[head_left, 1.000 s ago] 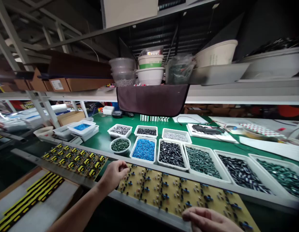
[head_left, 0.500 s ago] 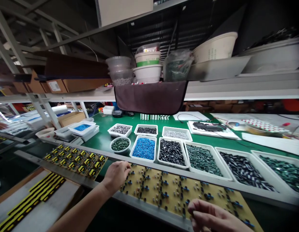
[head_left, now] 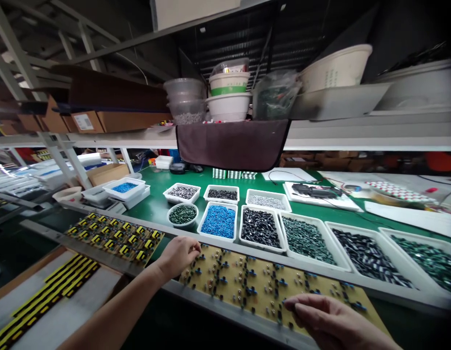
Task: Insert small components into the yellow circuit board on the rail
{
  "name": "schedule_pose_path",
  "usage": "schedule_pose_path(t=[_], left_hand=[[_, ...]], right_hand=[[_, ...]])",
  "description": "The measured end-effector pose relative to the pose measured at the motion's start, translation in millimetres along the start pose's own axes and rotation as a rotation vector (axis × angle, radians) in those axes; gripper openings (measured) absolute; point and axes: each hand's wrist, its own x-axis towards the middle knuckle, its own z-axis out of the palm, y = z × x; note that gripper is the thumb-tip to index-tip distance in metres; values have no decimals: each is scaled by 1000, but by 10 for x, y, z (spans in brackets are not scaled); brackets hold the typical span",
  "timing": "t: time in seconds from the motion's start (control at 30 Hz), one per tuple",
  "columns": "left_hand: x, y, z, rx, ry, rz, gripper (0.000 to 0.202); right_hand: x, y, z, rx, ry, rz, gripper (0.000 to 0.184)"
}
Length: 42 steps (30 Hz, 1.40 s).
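Observation:
My left hand sits at the upper left corner of a tan printed circuit board, its fingers bunched at the board's far edge. Anything between those fingertips is hidden. My right hand lies over the board's near edge, fingers extended and slightly apart, holding nothing visible. Many small blue and dark components with metal parts stand on the board. To its left lies a second board, carrying yellow-and-black components.
White trays of sorted dark, green and blue components stand on a green bench mat past a metal rail. Yellow-and-black strips lie at lower left. Shelves with bowls and containers overhang the bench.
My right hand has moved up and rightward across the board. My left hand has shifted slightly right along the far edge. The whole view has tilted slightly with my head.

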Motion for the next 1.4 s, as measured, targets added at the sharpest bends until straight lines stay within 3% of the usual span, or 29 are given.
schedule_pose_path(t=[0.23,0.37,0.47,0.53,0.6,0.9,1.1,1.23,1.4], left_hand=[[-34,-40,-66,-152,-17,10,24],[-138,15,-31,-360,5,-77,45],[-281,86,22,-818,-157,-235,46],[-394,121,70,-1166,-302,-365,42],[-501,138,135,-1336,-402,-425,45],[-893,238,506,-1287,-455,-537,51],[-1029,290,517,-1319,-393,-704,68],[-1071,289,487,-1363,-449,-583,66],[-1078,179,550,-1342,-352,-546,56]], right_hand=[[183,-65,21,-234,9,-181,40],[250,-128,34,-568,81,-372,26],[248,-139,28,-943,237,-551,18],[218,-135,45,-1153,320,-585,18],[177,-134,83,-1291,354,-579,18],[69,-155,247,-1521,357,-514,13],[80,-110,267,-1595,367,-512,14],[73,-58,272,-1659,383,-536,16],[75,-27,250,-1632,393,-594,19]])
